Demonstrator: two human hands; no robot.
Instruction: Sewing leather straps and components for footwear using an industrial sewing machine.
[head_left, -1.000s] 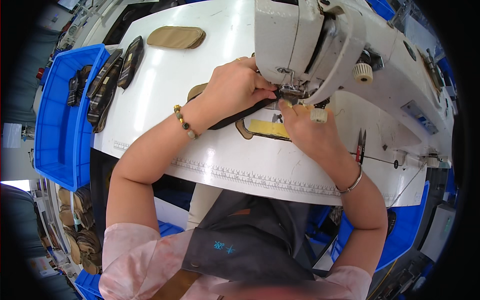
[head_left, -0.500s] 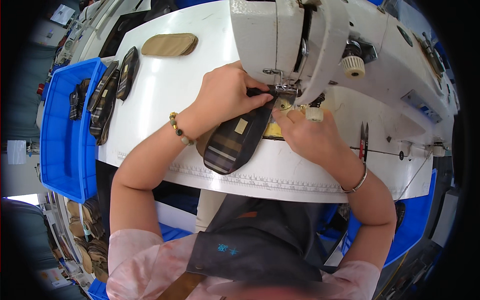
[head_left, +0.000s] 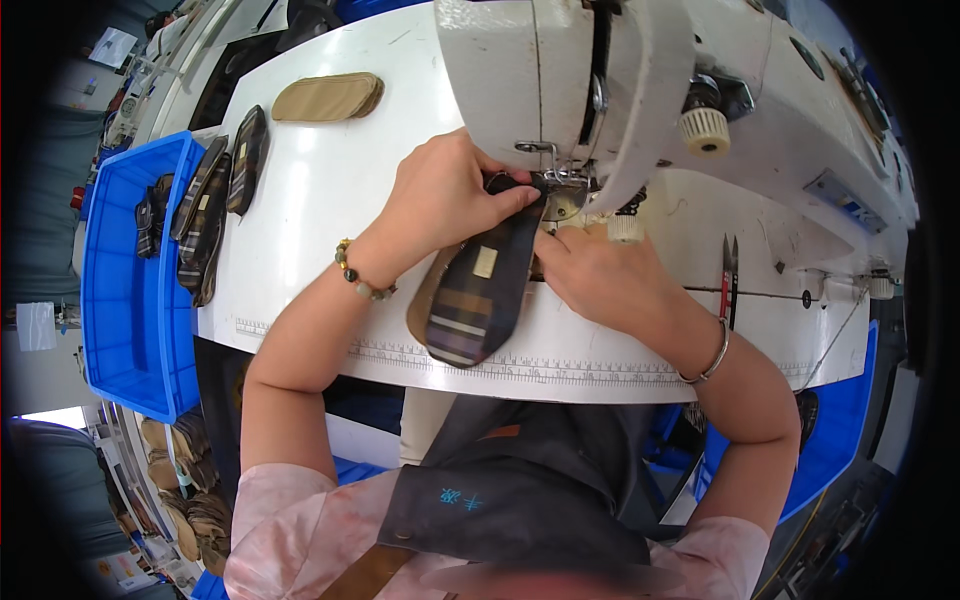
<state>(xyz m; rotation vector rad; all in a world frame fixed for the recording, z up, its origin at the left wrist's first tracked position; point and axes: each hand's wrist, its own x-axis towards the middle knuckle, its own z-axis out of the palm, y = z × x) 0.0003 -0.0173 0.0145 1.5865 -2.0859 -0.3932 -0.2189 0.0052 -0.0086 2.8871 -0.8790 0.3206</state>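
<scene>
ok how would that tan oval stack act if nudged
The tan oval stack would probably slide rather than tip, lying low and flat on the glossy white tabletop; its layered edge suggests the pieces might shift apart.

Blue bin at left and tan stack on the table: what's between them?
Dark plaid pieces at the bin's edge, then another plaid piece on the white table, nearer the tan stack. Seen in the head view.

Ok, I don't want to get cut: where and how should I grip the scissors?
Probably by the red handles, from the near side: the scissors lie with both pointed blades aimed toward the sewing machine, slightly apart. The right wrist seems to cover the handle ends.
</scene>
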